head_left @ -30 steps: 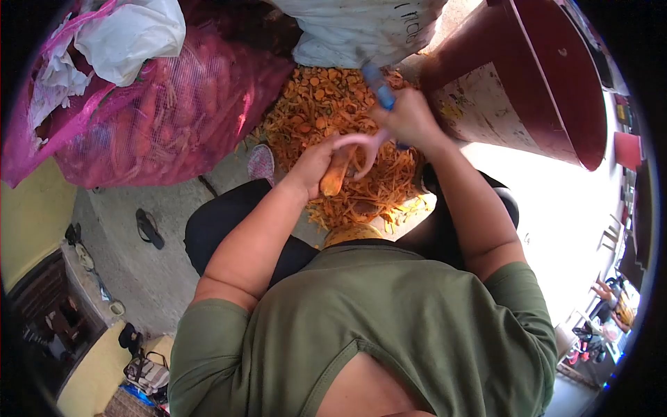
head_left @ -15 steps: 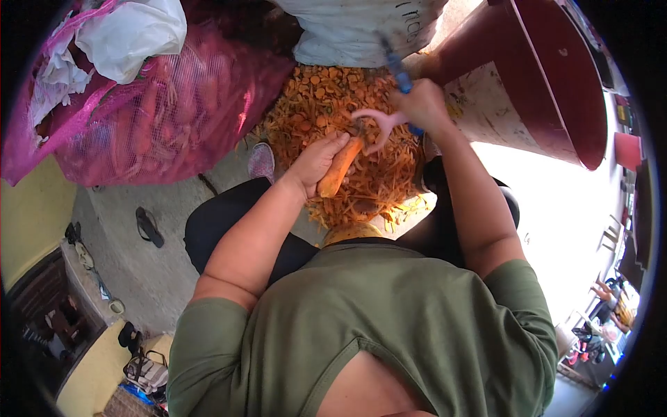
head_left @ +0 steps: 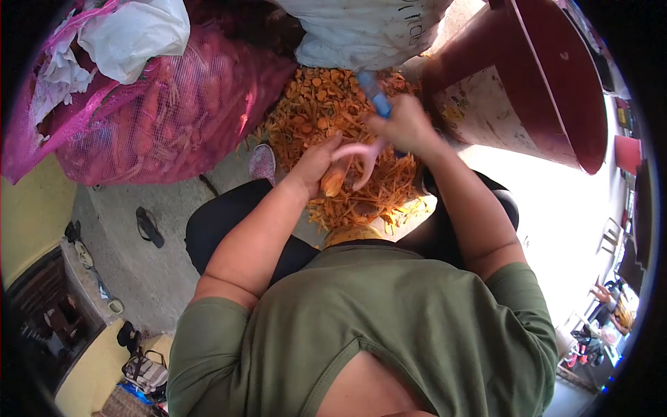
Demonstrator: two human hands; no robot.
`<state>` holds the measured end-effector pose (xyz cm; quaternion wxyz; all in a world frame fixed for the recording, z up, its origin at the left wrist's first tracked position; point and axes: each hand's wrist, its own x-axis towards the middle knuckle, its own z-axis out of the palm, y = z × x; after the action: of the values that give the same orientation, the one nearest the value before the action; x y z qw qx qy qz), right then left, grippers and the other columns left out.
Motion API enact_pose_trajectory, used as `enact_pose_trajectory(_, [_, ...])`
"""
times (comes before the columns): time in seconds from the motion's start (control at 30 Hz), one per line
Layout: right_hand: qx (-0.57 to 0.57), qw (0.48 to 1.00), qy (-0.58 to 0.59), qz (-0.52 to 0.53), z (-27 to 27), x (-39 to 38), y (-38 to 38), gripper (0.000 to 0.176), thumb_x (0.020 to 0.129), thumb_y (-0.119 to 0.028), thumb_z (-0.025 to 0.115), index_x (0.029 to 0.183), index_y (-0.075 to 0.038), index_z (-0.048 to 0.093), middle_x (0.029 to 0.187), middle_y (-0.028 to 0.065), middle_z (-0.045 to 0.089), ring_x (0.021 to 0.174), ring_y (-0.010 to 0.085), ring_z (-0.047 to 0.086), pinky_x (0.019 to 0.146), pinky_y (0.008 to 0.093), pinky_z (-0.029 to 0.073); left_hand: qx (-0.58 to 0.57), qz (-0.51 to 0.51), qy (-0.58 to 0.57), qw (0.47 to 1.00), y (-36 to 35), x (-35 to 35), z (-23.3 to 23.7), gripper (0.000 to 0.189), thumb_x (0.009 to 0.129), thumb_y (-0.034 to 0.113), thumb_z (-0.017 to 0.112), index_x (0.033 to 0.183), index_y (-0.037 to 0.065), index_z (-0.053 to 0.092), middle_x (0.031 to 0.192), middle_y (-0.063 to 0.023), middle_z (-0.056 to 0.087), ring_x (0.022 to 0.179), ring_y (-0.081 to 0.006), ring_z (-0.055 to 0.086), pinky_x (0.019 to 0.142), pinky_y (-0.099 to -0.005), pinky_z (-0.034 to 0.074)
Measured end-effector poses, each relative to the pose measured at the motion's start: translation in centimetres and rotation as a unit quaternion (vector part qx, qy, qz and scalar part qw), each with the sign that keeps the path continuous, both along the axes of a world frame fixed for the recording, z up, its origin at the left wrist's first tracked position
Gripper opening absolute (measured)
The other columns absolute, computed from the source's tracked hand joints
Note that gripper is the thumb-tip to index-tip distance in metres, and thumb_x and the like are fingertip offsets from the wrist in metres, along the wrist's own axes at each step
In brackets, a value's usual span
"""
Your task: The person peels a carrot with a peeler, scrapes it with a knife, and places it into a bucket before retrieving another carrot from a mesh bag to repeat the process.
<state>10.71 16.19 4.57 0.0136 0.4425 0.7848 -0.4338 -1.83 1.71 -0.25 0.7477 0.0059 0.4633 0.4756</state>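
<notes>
An orange carrot (head_left: 333, 182) is in my left hand (head_left: 315, 165), its blunt end towards my body. My right hand (head_left: 408, 128) is closed round a pink peeler (head_left: 365, 154), whose forked head lies over the carrot. A blue object (head_left: 375, 94), blurred by motion, sticks out above the same hand; whether it is held too is hard to make out. Below both hands spreads a heap of orange peelings and cut round pieces (head_left: 313, 104) on the floor.
A pink mesh sack (head_left: 160, 118) full of carrots stands at the upper left, a white sack (head_left: 368, 35) at the top. On the right leans a large dark red bucket (head_left: 514, 83). A dark sandal (head_left: 149, 227) lies on the floor.
My right hand has moved left and slightly down, bringing the peeler across the carrot. The blue object has shifted left and down with it. The carrot now points more directly towards my body.
</notes>
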Motion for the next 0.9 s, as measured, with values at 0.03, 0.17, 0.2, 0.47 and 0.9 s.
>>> enact_pose_trajectory(0.03, [0.015,0.998,-0.02,0.052,-0.3,-0.2,-0.7,0.038,0.065,-0.033,0.068,0.057,0.002,0.057,0.057,0.0163,0.058,0.054,0.0261,0.06,0.055,0.0361,0.047,-0.005,-0.022,0.017,1.0,0.2,-0.1,0.6,0.034,0.091,0.035,0.04,0.108,0.008,0.049,0.09,-0.0038,0.055,0.07,-0.0154,0.057,0.052,-0.0268,0.048])
enact_pose_trajectory(0.17, [0.043,0.994,-0.095,-0.02,-1.3,0.4,1.9,0.036,0.065,-0.032,0.067,0.057,0.002,0.057,0.057,0.0171,0.058,0.055,0.0278,0.06,0.056,0.0371,0.047,0.032,-0.002,-0.03,0.999,0.2,0.8,1.1,0.034,0.092,0.033,0.039,0.109,0.007,0.049,0.091,-0.005,0.055,0.073,-0.0171,0.056,0.052,-0.0267,0.047])
enact_pose_trajectory(0.2, [0.056,0.991,-0.106,-0.062,-1.0,1.0,3.3,0.036,0.066,-0.031,0.067,0.058,0.002,0.057,0.058,0.0172,0.058,0.056,0.0279,0.06,0.057,0.0372,0.047,-0.005,-0.007,-0.036,0.999,0.2,0.3,0.3,0.033,0.092,0.033,0.039,0.109,0.007,0.049,0.089,-0.0059,0.055,0.072,-0.0172,0.055,0.052,-0.0266,0.046])
enact_pose_trajectory(0.47, [0.077,0.992,-0.094,-0.031,-0.7,0.9,1.8,0.038,0.066,-0.036,0.065,0.066,0.002,0.062,0.058,0.0165,0.059,0.056,0.0267,0.061,0.056,0.0362,0.047,0.018,-0.004,-0.021,1.0,-0.3,0.5,-0.7,0.031,0.09,0.034,0.043,0.104,0.007,0.049,0.083,-0.0062,0.054,0.065,-0.0156,0.053,0.05,-0.0265,0.045])
enact_pose_trajectory(0.9, [0.026,0.997,-0.076,0.024,-0.2,-0.3,-0.6,0.036,0.063,-0.035,0.066,0.064,0.001,0.06,0.059,0.0175,0.058,0.059,0.0282,0.061,0.06,0.0384,0.048,0.005,-0.018,-0.044,0.999,0.0,0.6,0.0,0.036,0.09,0.037,0.043,0.1,0.003,0.053,0.081,-0.008,0.059,0.063,-0.0159,0.059,0.05,-0.0285,0.051])
